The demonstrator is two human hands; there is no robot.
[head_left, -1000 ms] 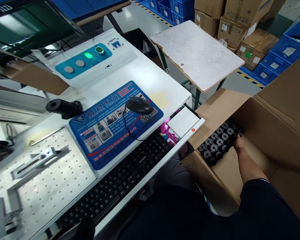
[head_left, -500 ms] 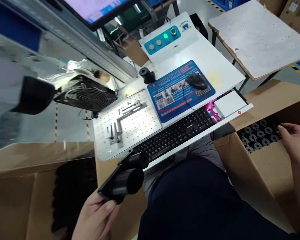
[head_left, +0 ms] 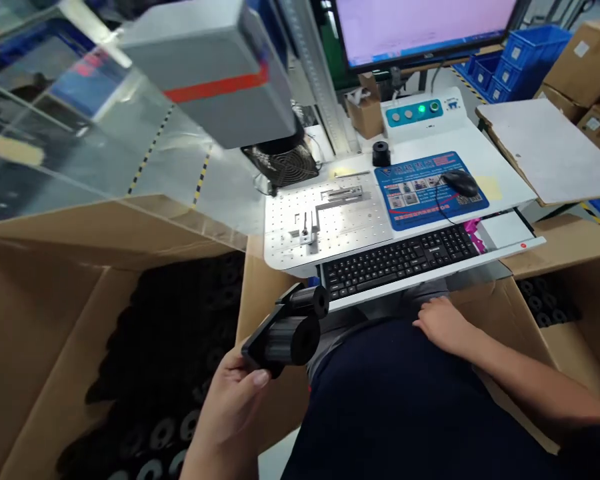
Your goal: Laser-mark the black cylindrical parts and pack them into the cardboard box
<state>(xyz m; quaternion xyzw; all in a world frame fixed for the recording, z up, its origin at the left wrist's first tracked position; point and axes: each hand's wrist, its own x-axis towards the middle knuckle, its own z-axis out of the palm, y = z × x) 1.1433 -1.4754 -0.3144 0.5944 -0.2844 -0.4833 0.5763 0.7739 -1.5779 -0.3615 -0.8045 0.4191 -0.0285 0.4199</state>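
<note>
Right hand (head_left: pixel 445 325) has moved from the right carton (head_left: pixel 515 327) to beside the dark shirt (head_left: pixel 390 400); fingers loosely curled, contents not determinable. Left hand (head_left: pixel 234 395) is closed on the base of the black cylinders (head_left: pixel 283 339), which project ahead of it, presumably leaving their ends unobstructed. Perforated plate (head_left: pixel 350 230) lies beyond that hand.

I see room to pass above the left carton (head_left: pixel 15 287), between my left grip (head_left: pixel 233 393) and the counter (head_left: pixel 430 140). The grey machine head (head_left: pixel 220 73) and fan (head_left: pixel 287 167) crowd the perforated plate (head_left: pixel 365 223) at its far left; metal brackets (head_left: pixel 343 193) stand on it, its front-right part bare. Ahead of my right grip (head_left: pixel 443 323), the keyboard drawer (head_left: pixel 430 275) juts across; the right carton (head_left: pixel 520 313) walls that side.
</note>
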